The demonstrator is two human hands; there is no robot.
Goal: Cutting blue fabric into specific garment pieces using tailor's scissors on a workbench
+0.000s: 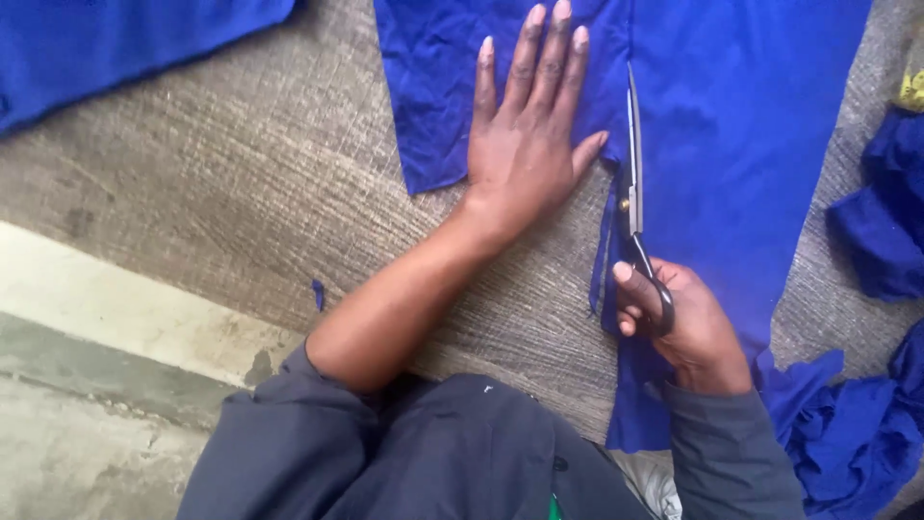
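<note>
Blue cloth [731,125] under flat open left hand [525,135], right hand [688,327] gripping scissors [635,193], scraps [866,424] alongside

- We see the left hand [525,135] pressed flat, fingers spread, on a blue cloth [741,125] lying on a worn wooden table [241,193].
- The right hand [688,323] grips black-handled scissors [635,202], blades pointing away along the cloth's cut.
- 1 thin blue strip [602,246] hangs beside the blades.
- More blue fabric [866,424] is bunched at the right.
</note>
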